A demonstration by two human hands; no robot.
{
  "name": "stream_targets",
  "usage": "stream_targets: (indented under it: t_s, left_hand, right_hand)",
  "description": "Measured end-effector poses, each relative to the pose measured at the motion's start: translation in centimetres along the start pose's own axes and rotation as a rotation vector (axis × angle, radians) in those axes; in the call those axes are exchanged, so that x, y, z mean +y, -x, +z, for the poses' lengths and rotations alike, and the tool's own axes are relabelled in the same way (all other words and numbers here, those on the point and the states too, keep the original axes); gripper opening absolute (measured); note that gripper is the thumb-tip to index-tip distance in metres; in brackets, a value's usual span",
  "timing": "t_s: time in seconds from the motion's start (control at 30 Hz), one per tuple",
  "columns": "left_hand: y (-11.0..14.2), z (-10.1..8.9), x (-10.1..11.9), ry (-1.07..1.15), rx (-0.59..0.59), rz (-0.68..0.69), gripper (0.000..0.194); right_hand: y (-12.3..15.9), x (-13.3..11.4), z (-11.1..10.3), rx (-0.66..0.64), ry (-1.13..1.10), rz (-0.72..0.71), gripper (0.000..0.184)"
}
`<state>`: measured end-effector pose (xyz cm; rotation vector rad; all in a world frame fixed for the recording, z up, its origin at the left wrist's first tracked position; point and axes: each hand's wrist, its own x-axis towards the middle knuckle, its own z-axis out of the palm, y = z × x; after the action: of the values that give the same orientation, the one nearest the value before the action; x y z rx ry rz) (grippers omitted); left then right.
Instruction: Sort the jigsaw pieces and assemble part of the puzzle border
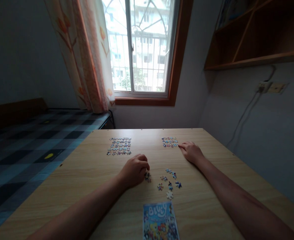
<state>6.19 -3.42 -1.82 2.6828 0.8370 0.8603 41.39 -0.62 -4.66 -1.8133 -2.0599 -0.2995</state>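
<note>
My left hand [135, 170] is low over the table with its fingers curled, beside a small cluster of jigsaw pieces [147, 177]. Its fingertips are partly hidden, so what they hold, if anything, does not show. Farther out, my right hand [191, 152] pinches a jigsaw piece [178, 145] at the right end of the front row in the right-hand block of pieces [169, 141]. A larger block of jigsaw pieces [119, 146], laid in rows, is at the back left. Several loose pieces [170, 187] are scattered between my forearms, one of them pale side up [169, 195].
A blue picture sheet marked "Bluey" [160, 221] lies at the table's near edge. The wooden table [87, 186] reaches toward the window [147, 50]. A bed with a checked cover [49, 140] is on the left; wall shelves [256, 36] hang at the right.
</note>
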Motion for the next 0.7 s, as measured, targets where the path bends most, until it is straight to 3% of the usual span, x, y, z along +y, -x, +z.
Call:
stream_targets:
  t_s: [0.4,0.7]
  left_hand:
    - [0.0,0.2,-0.1,0.028,-0.02,0.023,0.029]
    - [-0.2,0.3,-0.3,-0.064,-0.087,-0.044,0.03]
  right_hand:
    - [0.1,-0.3,-0.2,-0.027,0.024,0.054,0.031]
    - [0.2,-1.1,-1.1,0.084,-0.017,-0.001,0.028]
